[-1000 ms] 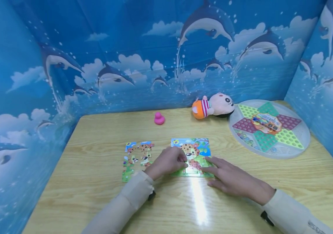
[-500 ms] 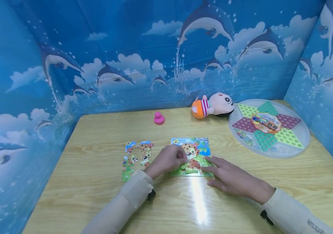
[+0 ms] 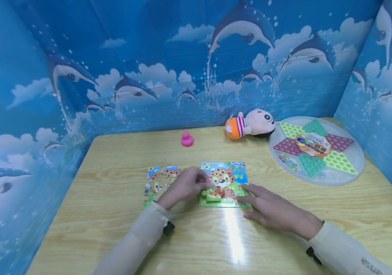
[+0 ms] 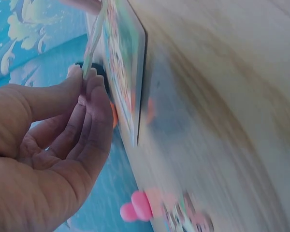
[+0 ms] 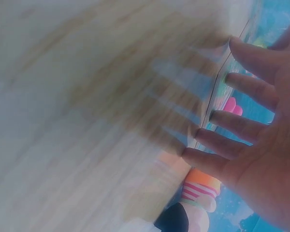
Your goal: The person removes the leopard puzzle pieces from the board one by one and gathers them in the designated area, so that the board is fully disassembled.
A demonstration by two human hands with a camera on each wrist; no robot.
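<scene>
Pinching a thin, green-and-brown spotted jigsaw piece (image 4: pixel 91 50) between thumb and fingertips of the left hand (image 3: pixel 185 185), above a rectangular, blue-and-green leopard-cub puzzle board (image 3: pixel 240 176) on pale wood-grain table (image 3: pixel 113 225). Touching its right side with right hand (image 3: pixel 272 208) spread.

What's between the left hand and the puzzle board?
A puzzle piece, pinched by the left hand over the puzzle board; the left wrist view shows it.

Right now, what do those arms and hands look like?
The left sleeve and right sleeve are long and pale beige; the right one has a dark marking. A small black piece shows at each cuff. The left hand and right hand wear no gloves.
</scene>
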